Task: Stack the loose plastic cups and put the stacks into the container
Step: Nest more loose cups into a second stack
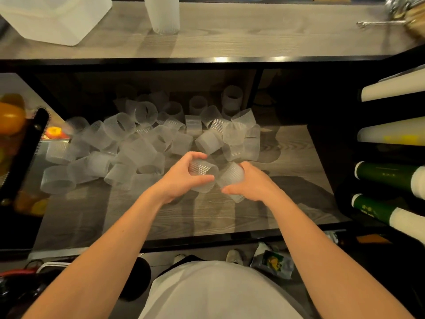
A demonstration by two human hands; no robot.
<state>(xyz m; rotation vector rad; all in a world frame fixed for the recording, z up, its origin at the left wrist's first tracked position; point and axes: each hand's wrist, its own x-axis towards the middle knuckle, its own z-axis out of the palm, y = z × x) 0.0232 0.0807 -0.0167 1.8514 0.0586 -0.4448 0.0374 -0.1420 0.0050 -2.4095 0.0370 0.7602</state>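
Several loose ribbed translucent plastic cups (128, 148) lie in a pile on the lower wooden shelf (207, 217). My left hand (184, 178) grips one ribbed cup (203, 172) just in front of the pile, fingers curled round it. My right hand (250, 183) grips a second ribbed cup (231, 177) right beside the first; the two cups touch at their sides. A tall stack of cups (164, 14) stands on the upper counter. A large translucent container (55, 17) sits at the far left of that counter.
A black edge (207, 62) of the upper counter overhangs the shelf. Bottles (391, 178) lie in a rack on the right. Fruit in a bin (11, 118) is at the left. A metal utensil (379, 23) rests at the counter's far right.
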